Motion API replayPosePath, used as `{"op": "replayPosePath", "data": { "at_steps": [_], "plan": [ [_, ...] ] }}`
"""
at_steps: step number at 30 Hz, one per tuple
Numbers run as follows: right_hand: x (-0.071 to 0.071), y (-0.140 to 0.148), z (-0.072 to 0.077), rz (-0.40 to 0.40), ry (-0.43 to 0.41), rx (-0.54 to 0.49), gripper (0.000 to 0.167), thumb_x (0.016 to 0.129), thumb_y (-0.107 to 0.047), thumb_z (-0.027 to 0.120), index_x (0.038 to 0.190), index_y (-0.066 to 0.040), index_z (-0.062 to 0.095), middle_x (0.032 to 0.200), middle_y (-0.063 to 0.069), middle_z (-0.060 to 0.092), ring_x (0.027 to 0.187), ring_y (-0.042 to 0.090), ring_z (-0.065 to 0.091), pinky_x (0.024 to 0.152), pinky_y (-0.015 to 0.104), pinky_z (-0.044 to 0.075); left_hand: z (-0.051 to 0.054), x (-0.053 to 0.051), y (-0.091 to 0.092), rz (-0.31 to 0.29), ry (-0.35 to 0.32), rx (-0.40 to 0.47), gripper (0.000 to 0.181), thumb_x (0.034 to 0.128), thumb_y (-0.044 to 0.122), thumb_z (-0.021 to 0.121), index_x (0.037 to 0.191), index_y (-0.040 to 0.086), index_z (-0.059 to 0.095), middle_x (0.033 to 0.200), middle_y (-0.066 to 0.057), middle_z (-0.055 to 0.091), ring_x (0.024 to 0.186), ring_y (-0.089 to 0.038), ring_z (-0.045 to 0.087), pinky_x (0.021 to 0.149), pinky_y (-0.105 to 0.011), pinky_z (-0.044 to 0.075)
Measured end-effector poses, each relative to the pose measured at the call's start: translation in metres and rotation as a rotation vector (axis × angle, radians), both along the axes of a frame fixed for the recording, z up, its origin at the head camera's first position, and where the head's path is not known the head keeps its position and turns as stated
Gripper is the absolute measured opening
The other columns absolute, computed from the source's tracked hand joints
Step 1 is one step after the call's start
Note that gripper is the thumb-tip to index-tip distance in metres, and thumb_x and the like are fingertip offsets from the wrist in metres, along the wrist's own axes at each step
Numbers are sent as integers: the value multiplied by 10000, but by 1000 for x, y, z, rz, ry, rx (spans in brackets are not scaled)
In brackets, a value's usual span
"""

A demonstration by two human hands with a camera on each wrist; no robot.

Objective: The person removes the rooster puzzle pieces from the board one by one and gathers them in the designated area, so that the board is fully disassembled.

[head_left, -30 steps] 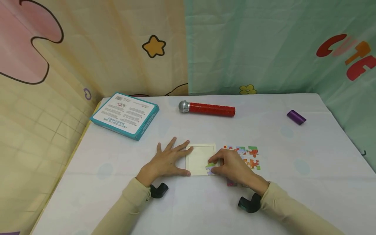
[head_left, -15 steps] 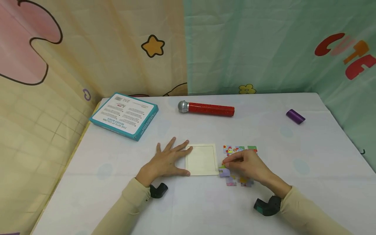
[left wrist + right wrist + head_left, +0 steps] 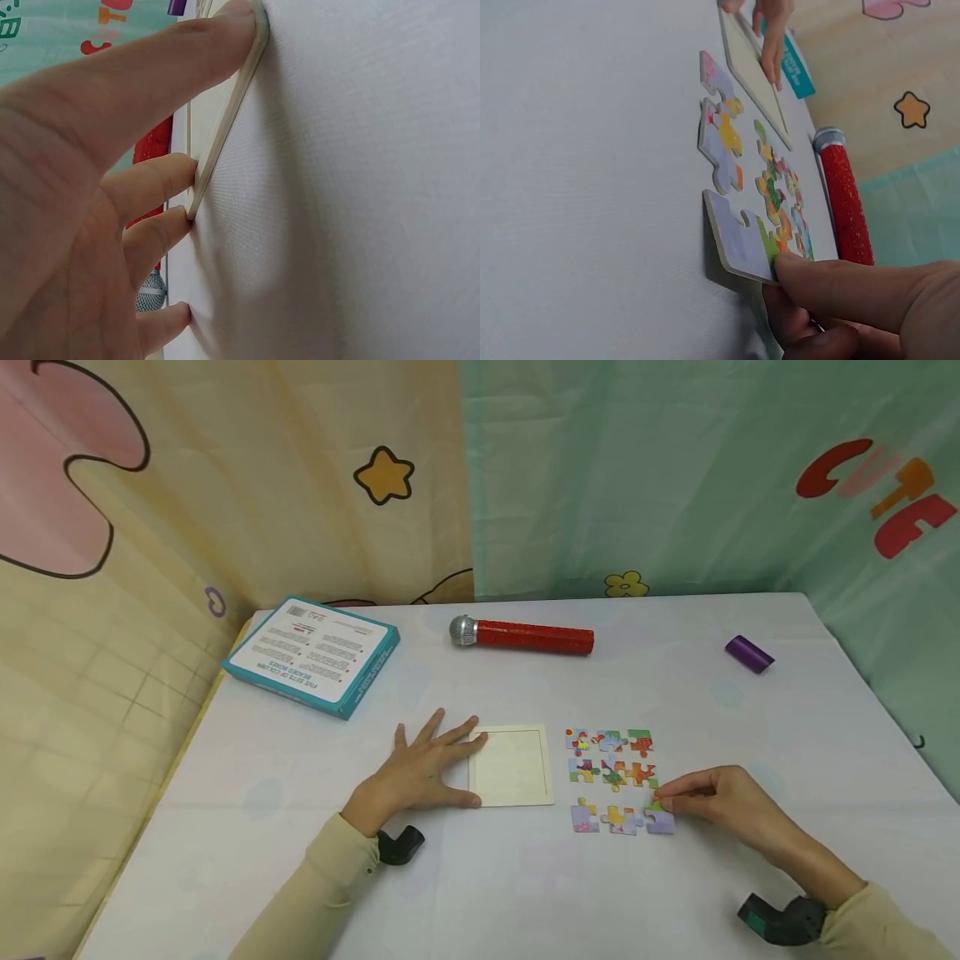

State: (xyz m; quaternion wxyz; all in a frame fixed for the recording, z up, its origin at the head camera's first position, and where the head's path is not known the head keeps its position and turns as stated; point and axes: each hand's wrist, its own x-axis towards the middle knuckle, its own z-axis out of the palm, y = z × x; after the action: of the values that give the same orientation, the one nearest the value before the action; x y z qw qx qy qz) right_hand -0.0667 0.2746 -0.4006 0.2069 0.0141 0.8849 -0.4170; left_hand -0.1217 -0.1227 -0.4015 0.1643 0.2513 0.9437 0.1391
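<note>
My left hand (image 3: 420, 768) lies spread on the table, its thumb and some fingertips touching the left edge of a cream puzzle frame (image 3: 549, 777) with a bare inside. In the left wrist view the thumb presses the rim of that frame (image 3: 232, 112). Farther right, my right hand (image 3: 727, 802) pinches a purple and green puzzle piece (image 3: 660, 821) by its right side. The right wrist view has this piece (image 3: 739, 238) slightly tilted between thumb and fingers. Several other puzzle pieces (image 3: 622, 820) lie in three rows between the frame and the right hand.
A red microphone (image 3: 534, 637) with a silver head lies at the back middle. At back left is a teal box (image 3: 311, 656) with printed text. A purple tube (image 3: 749, 654) lies at back right. Printed curtains (image 3: 637, 468) stand behind the table.
My right hand has moved right with the pinched puzzle piece, from over the frame to the right end of the front row, uncovering the rows of pieces. My left hand has stayed put.
</note>
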Motion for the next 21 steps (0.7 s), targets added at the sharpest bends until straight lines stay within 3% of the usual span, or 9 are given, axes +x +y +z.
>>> {"op": "replayPosePath", "data": {
  "at_steps": [5, 15, 21],
  "plan": [
    [5, 2, -6, -14, 50, 50, 257, 844, -334, 772, 1006, -136, 787, 1026, 19, 739, 931, 93, 588, 708, 206, 485, -1, 1, -1, -3, 4, 11, 871, 764, 574, 769, 1505, 276, 420, 1618, 53, 231, 1495, -381, 34, 1038, -785, 36],
    [18, -10, -14, -59, 276, 198, 72, 826, -205, 794, 893, -179, 792, 877, -31, 739, 731, 80, 535, 584, 206, 428, -3, 0, 0, 13, -17, 21, 877, 768, 546, 783, 1513, 280, 405, 1620, 63, 219, 1497, -374, 19, 1048, -773, 10],
    [20, -9, -13, -85, 325, 230, 60, 840, -209, 787, 880, -164, 792, 865, -4, 743, 746, 75, 578, 577, 205, 442, -8, 3, 2, 39, -28, 51, 939, 767, 503, 798, 1545, 268, 331, 1622, 70, 213, 1499, -364, 8, 1052, -763, -27]
  ]
}}
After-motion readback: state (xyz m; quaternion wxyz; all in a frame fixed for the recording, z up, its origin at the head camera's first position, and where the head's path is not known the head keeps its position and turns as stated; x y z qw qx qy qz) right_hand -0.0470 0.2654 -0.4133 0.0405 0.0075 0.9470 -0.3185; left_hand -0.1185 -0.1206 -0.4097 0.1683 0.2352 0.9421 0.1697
